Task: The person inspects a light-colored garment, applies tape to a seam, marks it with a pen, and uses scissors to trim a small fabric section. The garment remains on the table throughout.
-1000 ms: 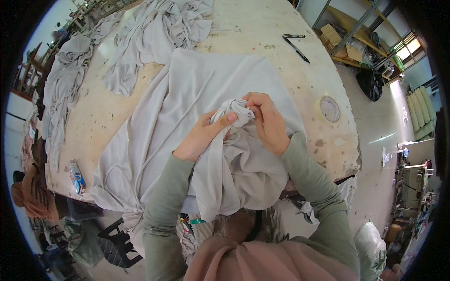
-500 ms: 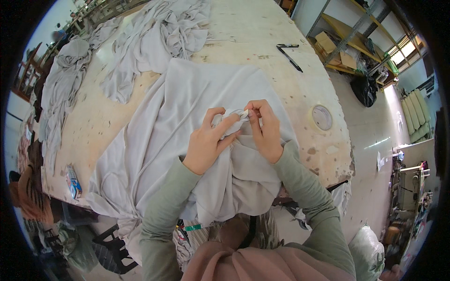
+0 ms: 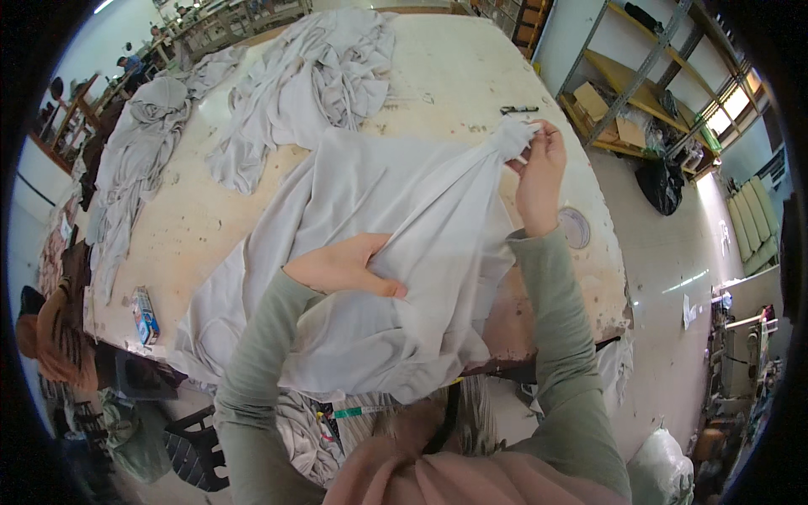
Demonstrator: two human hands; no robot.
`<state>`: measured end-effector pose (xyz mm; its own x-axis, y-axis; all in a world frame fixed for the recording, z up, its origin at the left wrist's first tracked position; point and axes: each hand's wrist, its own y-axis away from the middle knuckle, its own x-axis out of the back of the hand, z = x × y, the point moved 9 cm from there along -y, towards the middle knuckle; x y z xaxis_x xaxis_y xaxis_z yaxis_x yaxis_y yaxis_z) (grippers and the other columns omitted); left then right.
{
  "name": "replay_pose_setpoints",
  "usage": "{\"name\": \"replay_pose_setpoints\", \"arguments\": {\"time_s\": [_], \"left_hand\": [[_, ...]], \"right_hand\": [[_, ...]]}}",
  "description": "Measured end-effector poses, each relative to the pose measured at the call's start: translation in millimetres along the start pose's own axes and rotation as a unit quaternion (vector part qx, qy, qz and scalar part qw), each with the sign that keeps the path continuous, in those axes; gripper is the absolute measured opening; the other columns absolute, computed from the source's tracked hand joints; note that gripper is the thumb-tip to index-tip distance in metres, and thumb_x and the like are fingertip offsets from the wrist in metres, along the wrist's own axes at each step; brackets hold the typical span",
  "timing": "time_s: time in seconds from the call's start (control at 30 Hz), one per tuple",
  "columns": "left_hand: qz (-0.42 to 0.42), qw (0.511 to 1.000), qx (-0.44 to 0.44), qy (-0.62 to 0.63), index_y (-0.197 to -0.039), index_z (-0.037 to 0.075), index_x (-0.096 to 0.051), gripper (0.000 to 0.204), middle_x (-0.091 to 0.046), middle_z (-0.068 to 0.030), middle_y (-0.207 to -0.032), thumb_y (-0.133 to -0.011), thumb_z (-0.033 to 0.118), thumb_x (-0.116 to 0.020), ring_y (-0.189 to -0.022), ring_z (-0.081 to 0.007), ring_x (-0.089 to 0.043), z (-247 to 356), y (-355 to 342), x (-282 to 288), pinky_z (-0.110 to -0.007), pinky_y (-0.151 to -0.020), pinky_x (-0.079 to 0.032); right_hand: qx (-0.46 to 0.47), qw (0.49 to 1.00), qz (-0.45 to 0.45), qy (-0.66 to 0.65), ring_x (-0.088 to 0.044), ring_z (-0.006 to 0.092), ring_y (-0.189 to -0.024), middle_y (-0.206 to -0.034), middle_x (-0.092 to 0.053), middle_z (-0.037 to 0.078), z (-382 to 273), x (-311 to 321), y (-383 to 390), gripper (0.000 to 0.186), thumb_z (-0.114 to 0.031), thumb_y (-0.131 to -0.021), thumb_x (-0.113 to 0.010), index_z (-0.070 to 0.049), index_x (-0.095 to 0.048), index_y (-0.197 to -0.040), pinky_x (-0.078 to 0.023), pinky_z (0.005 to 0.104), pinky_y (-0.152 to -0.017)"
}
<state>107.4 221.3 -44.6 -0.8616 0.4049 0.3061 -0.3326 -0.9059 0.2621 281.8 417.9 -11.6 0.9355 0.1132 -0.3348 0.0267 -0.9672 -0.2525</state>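
Pale grey cloth [image 3: 446, 252] lies at the tabletop's [image 3: 446, 84] near edge, smooth and matte, drawn into long creases toward a bunched end [image 3: 513, 140] pinched in the right hand [image 3: 541, 181]; the left hand [image 3: 341, 265] meets a fold, fingers hidden, its grip unclear.

Your cloth [image 3: 446, 252] is a plain pale grey, and the heap of fabric [image 3: 324, 76] beyond it shows much the same grey. Your table [image 3: 210, 202] is cream, blotched with brown spots. Your sleeves [image 3: 555, 328] are a solid muted green, your scarf [image 3: 471, 471] a plain dusty pink. You have a small box [image 3: 146, 324] in blue and white, a black pen [image 3: 519, 109], a black bag [image 3: 659, 187], a black chair [image 3: 198, 450] and pale green cushions [image 3: 752, 220].
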Motion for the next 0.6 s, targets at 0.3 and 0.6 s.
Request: {"name": "replay_pose_setpoints", "arguments": {"time_s": [0.3,0.6], "left_hand": [[0.389,0.907,-0.088,0.134,-0.114,0.001,-0.054,0.038,-0.062,-0.0067,-0.092,-0.077,-0.005,-0.055,-0.073,-0.0152,-0.062,25,42,124,-0.027,-0.067,-0.051],[0.361,0.914,-0.11,-0.149,-0.109,0.004,-0.061,0.03,-0.064,-0.0098,-0.096,-0.08,-0.001,-0.055,-0.094,-0.0304,-0.057,-3,23,40,-0.038,-0.086,-0.042]], "right_hand": [[0.141,0.969,-0.044,0.197,-0.061,0.0141,-0.075,-0.084,-0.061,0.005,-87,66,-30,0.015,-0.017,-0.095,-0.049,-0.003,-0.055,-0.098,-0.05,0.0284,-0.066],[0.042,0.813,-0.297,0.499,-0.065,0.028,-0.083,-0.09,-0.067,0.015,-49,50,54,0.021,-0.019,-0.086,-0.059,-0.004,-0.064,-0.098,-0.05,0.0333,-0.073]]}}
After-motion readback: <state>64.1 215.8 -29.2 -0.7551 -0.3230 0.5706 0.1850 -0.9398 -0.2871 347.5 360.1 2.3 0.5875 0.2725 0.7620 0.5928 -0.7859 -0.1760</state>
